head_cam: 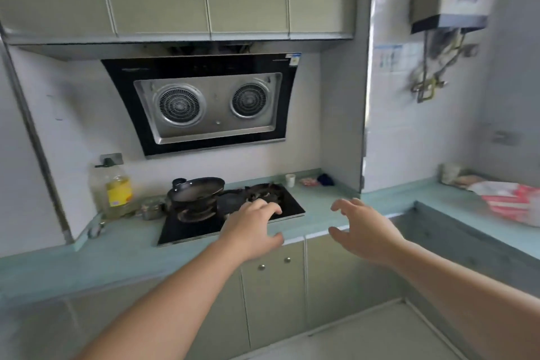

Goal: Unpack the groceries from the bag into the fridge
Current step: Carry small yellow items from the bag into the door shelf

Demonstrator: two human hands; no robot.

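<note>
A red and white plastic bag (pixel 511 199) lies on the teal counter at the far right. My left hand (pixel 252 228) hangs in the air in front of the black stove, fingers loosely bent, holding nothing. My right hand (pixel 366 232) is held out beside it over the counter's front edge, fingers spread and empty. Both hands are well to the left of the bag. No fridge door shows; a pale tall panel (pixel 17 155) fills the left edge, and I cannot tell what it is.
A black gas stove (pixel 286 204) sits in the teal L-shaped counter (pixel 321 213), with a dark pan (pixel 197 190) on it. A large oil bottle (pixel 115 190) stands at the left. A range hood (pixel 204 105) hangs above. A small white cup (pixel 290 180) stands by the back wall.
</note>
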